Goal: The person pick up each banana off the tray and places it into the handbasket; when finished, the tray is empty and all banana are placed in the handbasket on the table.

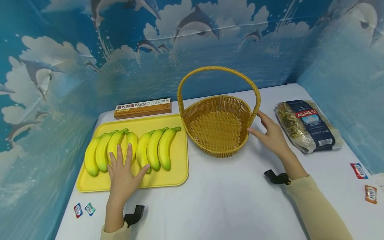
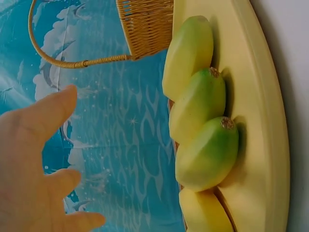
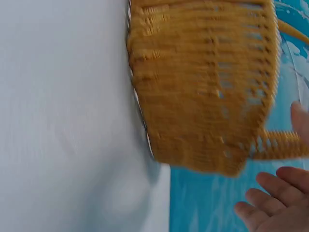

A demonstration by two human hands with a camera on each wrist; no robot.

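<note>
Left hand [image 1: 123, 173] lies nearest, fingers straight and spread flat over the bananas [image 1: 132, 150], gripping nothing. Under its fingertips sit two bunches on the yellow tray [image 1: 168, 178]: four bananas to its left and beneath, three just off its thumb, seven in all. Bare tray rim shows below the palm, open white table [image 1: 216, 203] to its right. Right hand [image 1: 271, 135] is open too, fingers relaxed beside the single wicker basket [image 1: 219, 125], close at the rim where the handle [image 1: 218, 69] meets it; contact unclear. Beyond that hand's outer side lies one pasta bag [image 1: 307, 125]. One pasta box [image 1: 142, 108] rests past the tray's far edge. Four small packets: two [image 1: 84, 209] by the left wrist, two [image 1: 364, 181] near the table's right edge.
</note>
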